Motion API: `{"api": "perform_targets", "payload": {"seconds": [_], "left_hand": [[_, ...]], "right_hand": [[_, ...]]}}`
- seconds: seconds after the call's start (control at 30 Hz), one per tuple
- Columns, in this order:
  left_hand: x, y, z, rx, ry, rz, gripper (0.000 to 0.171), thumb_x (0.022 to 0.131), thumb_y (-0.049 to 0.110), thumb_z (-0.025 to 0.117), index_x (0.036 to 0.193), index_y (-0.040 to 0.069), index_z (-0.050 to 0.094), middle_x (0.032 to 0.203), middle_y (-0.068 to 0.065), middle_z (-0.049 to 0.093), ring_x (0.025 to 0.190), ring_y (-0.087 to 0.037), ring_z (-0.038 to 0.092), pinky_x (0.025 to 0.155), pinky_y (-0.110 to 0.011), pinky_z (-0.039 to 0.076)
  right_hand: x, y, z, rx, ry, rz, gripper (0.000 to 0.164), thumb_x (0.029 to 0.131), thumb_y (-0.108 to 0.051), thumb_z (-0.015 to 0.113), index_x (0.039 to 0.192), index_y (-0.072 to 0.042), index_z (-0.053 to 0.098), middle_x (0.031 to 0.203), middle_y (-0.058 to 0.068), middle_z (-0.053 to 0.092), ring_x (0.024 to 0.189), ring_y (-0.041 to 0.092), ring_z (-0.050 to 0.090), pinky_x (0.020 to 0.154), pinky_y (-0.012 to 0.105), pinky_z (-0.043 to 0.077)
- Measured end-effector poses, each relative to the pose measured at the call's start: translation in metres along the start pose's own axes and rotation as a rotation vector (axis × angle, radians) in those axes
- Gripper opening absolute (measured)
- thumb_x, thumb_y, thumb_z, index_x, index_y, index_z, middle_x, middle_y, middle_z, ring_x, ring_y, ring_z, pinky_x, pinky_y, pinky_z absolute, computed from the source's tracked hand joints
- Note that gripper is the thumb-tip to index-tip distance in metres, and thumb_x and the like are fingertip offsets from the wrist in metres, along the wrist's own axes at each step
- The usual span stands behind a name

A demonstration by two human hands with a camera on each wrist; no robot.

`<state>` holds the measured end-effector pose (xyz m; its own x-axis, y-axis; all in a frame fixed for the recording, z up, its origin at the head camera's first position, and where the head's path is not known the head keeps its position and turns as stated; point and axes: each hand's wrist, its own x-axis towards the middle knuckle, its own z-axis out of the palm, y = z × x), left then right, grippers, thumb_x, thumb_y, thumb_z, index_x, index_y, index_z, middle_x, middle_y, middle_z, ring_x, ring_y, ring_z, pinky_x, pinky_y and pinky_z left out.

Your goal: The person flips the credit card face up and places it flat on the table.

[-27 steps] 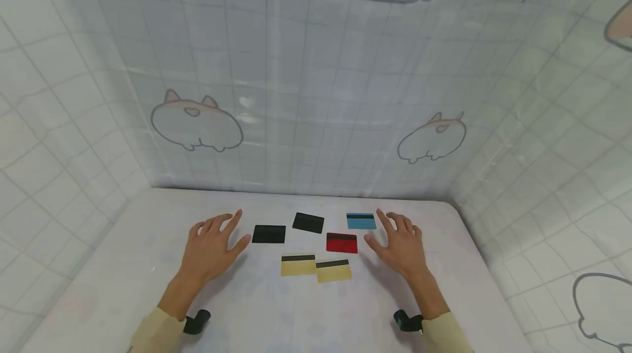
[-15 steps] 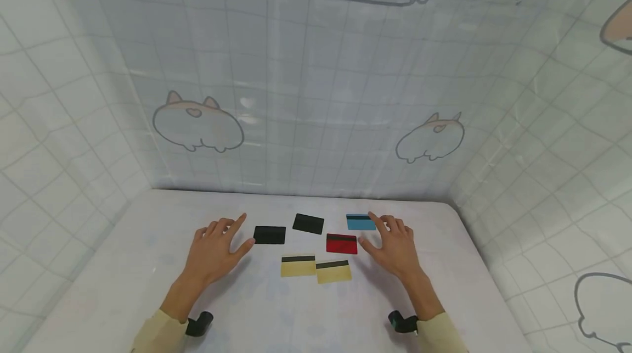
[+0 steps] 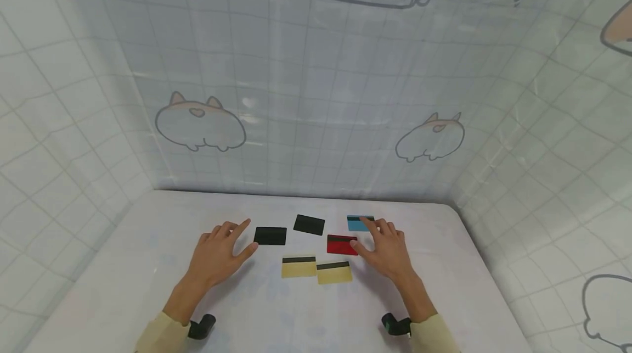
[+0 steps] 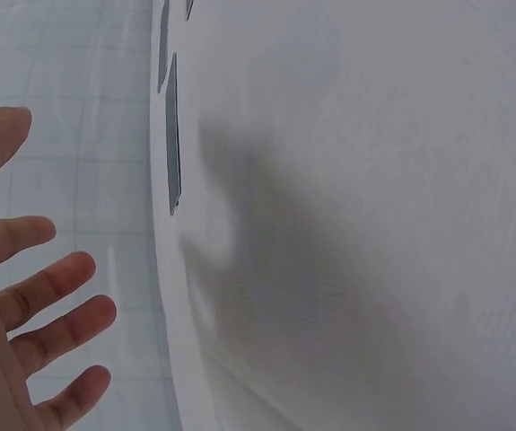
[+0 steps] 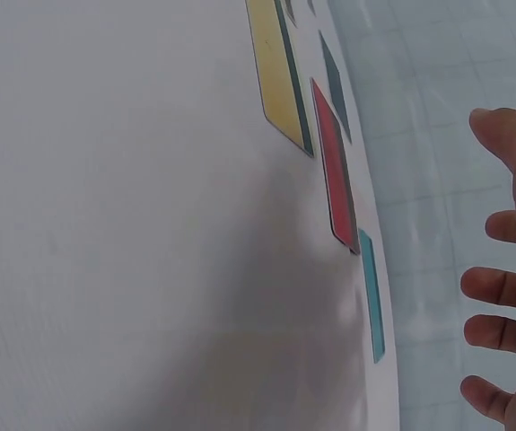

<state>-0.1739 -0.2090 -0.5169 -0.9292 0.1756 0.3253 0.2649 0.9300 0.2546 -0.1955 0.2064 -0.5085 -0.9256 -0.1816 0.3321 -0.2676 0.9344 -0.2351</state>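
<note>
Several flat cards lie on the white table. My left hand (image 3: 214, 257), fingers spread, hovers beside the left black card (image 3: 270, 236); in the left wrist view a gap separates the fingers from the tabletop. Another black card (image 3: 309, 224) lies slightly tilted further back. Over the right side of the group is my right hand (image 3: 387, 251), relaxed and holding nothing. Its index finger covers part of the blue card (image 3: 356, 224), and its thumb overlaps the edge of the red card (image 3: 338, 245). Nearer the front are two yellow cards, a left one (image 3: 298, 268) and a right one (image 3: 334, 274).
Tiled-pattern sheeting (image 3: 316, 95) with cartoon animals rises behind the table (image 3: 296, 320) and along both sides. A black wrist device sits on each arm, one at the left wrist (image 3: 201, 326) and one at the right wrist (image 3: 395, 324).
My right hand has moved left, from beside the blue card to over it and the red card's edge. My left hand has shifted slightly right. The cards have stayed put.
</note>
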Motion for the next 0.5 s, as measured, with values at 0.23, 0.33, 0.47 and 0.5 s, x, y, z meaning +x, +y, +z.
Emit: {"api": "perform_targets", "payload": {"seconds": [0.23,0.33,0.47,0.5], "left_hand": [[0.001,0.000,0.001,0.000,-0.012,0.003,0.066,0.092,0.064,0.059,0.143,0.021,0.058,0.120,-0.008,0.063,0.112,-0.031,0.060,0.093,-0.062,0.042],[0.002,0.000,0.003,-0.001,-0.019,0.011,0.066,0.092,0.065,0.059,0.142,0.021,0.059,0.120,-0.008,0.063,0.111,-0.031,0.060,0.092,-0.061,0.043],[0.002,0.000,0.005,-0.005,-0.028,0.020,0.067,0.092,0.067,0.057,0.142,0.021,0.059,0.120,-0.008,0.063,0.111,-0.030,0.061,0.092,-0.061,0.044],[0.002,0.000,0.006,-0.006,-0.030,0.021,0.067,0.092,0.067,0.056,0.142,0.021,0.059,0.121,-0.008,0.063,0.111,-0.031,0.061,0.092,-0.061,0.044]], "right_hand": [[0.003,-0.005,0.009,-0.010,-0.023,-0.009,0.071,0.088,-0.068,0.061,0.145,-0.026,0.054,0.116,0.007,0.058,0.111,0.026,0.052,0.095,0.057,0.041],[0.005,-0.007,0.011,-0.007,-0.031,-0.013,0.071,0.088,-0.069,0.060,0.145,-0.027,0.054,0.116,0.007,0.058,0.111,0.027,0.052,0.096,0.057,0.041],[0.006,-0.009,0.013,0.004,-0.033,-0.021,0.072,0.087,-0.070,0.060,0.144,-0.027,0.055,0.118,0.007,0.058,0.111,0.027,0.052,0.094,0.055,0.041],[0.006,-0.010,0.014,0.004,-0.033,-0.026,0.072,0.087,-0.070,0.059,0.144,-0.027,0.055,0.118,0.007,0.058,0.111,0.027,0.052,0.094,0.054,0.042]]}}
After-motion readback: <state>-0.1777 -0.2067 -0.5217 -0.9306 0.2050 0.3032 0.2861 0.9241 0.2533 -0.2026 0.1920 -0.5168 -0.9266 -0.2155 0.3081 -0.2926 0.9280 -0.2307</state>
